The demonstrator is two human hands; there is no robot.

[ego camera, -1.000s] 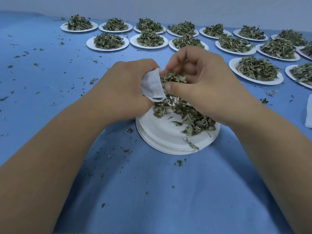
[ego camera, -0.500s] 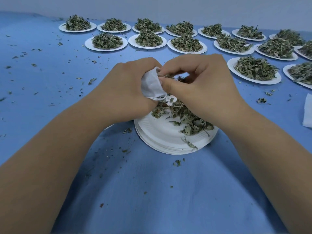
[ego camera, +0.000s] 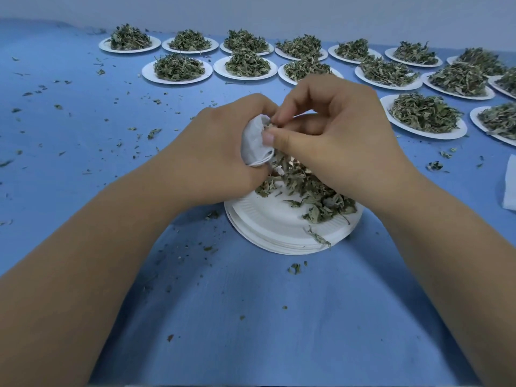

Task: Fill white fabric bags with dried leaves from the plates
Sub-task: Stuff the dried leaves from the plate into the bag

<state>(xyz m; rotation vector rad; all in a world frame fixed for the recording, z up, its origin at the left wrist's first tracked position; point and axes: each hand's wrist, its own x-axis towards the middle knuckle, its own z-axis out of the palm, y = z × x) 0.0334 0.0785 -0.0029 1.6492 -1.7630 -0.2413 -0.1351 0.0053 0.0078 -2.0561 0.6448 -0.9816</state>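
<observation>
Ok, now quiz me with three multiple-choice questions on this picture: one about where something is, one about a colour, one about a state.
1. Where is the white bag that is being filled?
A) flat on the table
B) in the left hand
C) on a far plate

2. What colour is the table cover?
A) green
B) red
C) blue

3. How is the near plate?
A) heaped full
B) wholly bare
C) part bare, with leaves on its far right

Answers:
1 B, the left hand's fingers wrap the bag.
2 C, the cover is blue on every side.
3 C, bare white shows at the plate's near left.
</observation>
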